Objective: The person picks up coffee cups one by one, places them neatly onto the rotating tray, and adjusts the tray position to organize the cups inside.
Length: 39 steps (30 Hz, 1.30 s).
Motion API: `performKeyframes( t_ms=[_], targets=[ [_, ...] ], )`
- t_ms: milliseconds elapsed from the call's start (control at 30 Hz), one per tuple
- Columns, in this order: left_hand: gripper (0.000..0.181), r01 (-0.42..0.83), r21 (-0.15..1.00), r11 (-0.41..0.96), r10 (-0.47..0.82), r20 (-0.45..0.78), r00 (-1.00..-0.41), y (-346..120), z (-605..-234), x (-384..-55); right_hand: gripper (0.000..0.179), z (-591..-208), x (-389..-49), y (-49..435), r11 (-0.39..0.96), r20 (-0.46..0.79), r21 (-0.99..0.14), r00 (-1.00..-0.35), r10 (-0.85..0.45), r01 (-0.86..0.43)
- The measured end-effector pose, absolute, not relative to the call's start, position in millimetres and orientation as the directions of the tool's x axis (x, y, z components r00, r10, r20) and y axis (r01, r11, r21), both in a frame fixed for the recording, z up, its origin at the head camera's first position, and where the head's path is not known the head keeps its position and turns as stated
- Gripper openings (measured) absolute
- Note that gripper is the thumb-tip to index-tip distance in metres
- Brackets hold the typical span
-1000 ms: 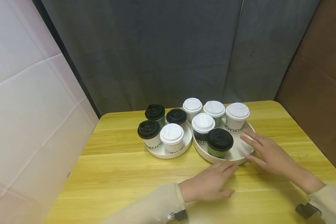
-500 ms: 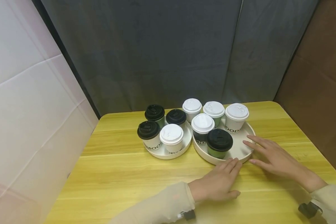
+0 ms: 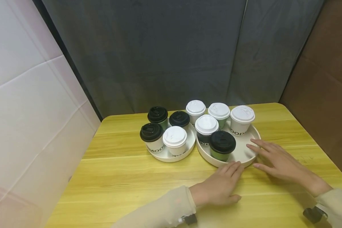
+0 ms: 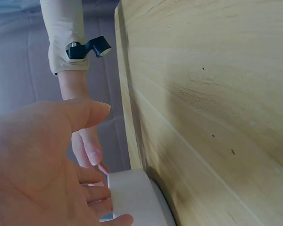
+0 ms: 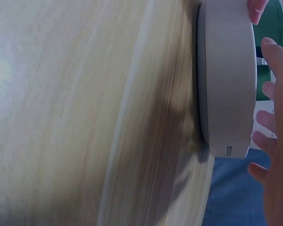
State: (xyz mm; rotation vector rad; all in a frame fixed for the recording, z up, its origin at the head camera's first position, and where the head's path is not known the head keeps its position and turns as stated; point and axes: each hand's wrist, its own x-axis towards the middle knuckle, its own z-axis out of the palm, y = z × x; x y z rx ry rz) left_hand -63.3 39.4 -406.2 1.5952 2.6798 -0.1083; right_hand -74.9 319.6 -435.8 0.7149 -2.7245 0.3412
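A round off-white tray bears several lidded paper cups. At its front is a green cup with a black lid; a white cup with a white lid stands at its back right. My left hand has its straight fingertips at the tray's front rim, thumb apart. In the left wrist view these fingers meet the tray's side wall. My right hand is spread at the tray's right rim, fingers reaching over the edge. Neither hand grips a cup.
Left of this tray, close beside it, a smaller round tray holds several cups, mostly black-lidded. Both trays stand toward the back of the yellow wooden table. A dark curtain hangs behind; a brown panel borders the right.
My left hand has slid a little right along the rim, and my right hand slightly right. The front cup has shifted slightly left, the back cups slightly right, as if the tray turned.
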Motion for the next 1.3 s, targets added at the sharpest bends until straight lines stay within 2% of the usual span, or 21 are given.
performKeyframes(
  t_ms=[333,567,867,1300],
  targets=[
    [0.09,0.873,0.035,0.487,0.873,-0.021,-0.487,17.7,-408.0,-71.3,0.074,-436.5,-74.9,311.0,0.838,0.353,-0.139,-0.817,-0.455,-0.527],
    [0.088,0.849,0.1,0.518,0.855,-0.021,-0.519,7.0,-406.7,-77.2,0.075,-436.5,-75.4,298.5,0.819,0.368,-0.12,-0.791,-0.488,-0.561],
    [0.09,0.83,0.116,0.546,0.837,-0.04,-0.546,-2.6,-405.8,-82.3,0.076,-437.0,-73.7,284.9,0.807,0.357,-0.116,-0.783,-0.51,-0.579],
    [0.087,0.816,0.123,0.564,0.822,0.006,-0.569,-15.8,-406.3,-91.4,0.076,-438.1,-70.5,271.8,0.787,0.378,-0.107,-0.757,-0.533,-0.608]
  ],
)
